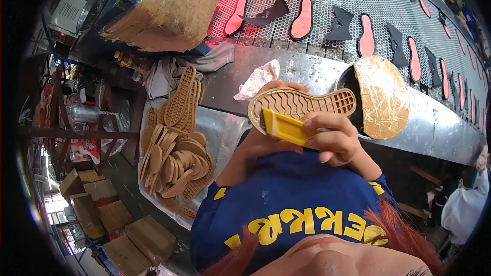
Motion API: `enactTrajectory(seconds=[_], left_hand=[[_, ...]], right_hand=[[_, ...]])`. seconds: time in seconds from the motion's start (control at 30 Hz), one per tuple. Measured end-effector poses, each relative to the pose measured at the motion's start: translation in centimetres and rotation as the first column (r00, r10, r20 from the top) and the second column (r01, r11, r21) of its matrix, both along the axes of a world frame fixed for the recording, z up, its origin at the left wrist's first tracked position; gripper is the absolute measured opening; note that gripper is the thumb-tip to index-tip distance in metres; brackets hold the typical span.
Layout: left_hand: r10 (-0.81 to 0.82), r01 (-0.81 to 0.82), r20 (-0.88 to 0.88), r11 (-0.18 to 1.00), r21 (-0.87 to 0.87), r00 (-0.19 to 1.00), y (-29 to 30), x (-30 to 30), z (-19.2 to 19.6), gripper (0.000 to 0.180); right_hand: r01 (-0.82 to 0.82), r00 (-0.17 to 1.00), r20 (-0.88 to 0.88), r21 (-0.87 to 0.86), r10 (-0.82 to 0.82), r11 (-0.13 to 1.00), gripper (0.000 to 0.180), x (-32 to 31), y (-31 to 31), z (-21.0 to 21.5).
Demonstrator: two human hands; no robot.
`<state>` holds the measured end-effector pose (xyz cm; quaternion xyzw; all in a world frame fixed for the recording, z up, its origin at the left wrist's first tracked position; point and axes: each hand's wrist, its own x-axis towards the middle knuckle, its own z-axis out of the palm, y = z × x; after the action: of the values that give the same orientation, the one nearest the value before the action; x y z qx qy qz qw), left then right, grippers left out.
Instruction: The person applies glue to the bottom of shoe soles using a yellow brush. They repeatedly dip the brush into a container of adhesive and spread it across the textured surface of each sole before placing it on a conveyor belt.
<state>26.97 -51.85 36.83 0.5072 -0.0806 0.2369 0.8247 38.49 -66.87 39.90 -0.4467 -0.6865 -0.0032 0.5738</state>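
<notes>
A mesh conveyor (322, 13) runs across the top right, carrying rows of pink insoles (366, 41) with dark, angular cut pieces (339, 23) lying between them. Just left of it stands a big, worn cardboard box (169, 10), with a grey cloth (217, 59) near its lower edge and a pale grey machine (74, 5) farther left. At the lower left, several brown cartons (148, 243) sit clustered together, below a rusty metal frame (76, 133).
</notes>
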Motion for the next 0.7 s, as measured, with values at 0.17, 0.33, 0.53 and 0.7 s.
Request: enactTrajectory(seconds=[0.17,0.33,0.53,0.7], left_hand=[[-0.072,0.085,0.096,0.986,-0.145,0.993,0.6,0.4,0.5,0.117],[-0.08,0.128,0.107,0.8,-0.587,0.991,3.9,2.6,0.8,0.082],[-0.245,0.181,-0.037,0.799,-0.574,0.969,4.6,4.5,2.4,0.072],[-0.376,0.284,-0.013,0.721,-0.633,0.927,7.2,6.6,1.3,0.075]], right_hand=[[0.196,0.944,-0.282,0.066,-0.17,0.978,0.024,0.2,-0.8,0.7],[0.35,0.933,-0.069,-0.047,-0.352,0.936,0.02,1.5,0.0,2.3],[0.436,0.857,0.265,0.084,-0.442,0.896,0.03,3.5,4.7,2.0],[-0.055,0.989,0.127,-0.196,0.081,0.979,0.031,0.0,0.9,1.0]])
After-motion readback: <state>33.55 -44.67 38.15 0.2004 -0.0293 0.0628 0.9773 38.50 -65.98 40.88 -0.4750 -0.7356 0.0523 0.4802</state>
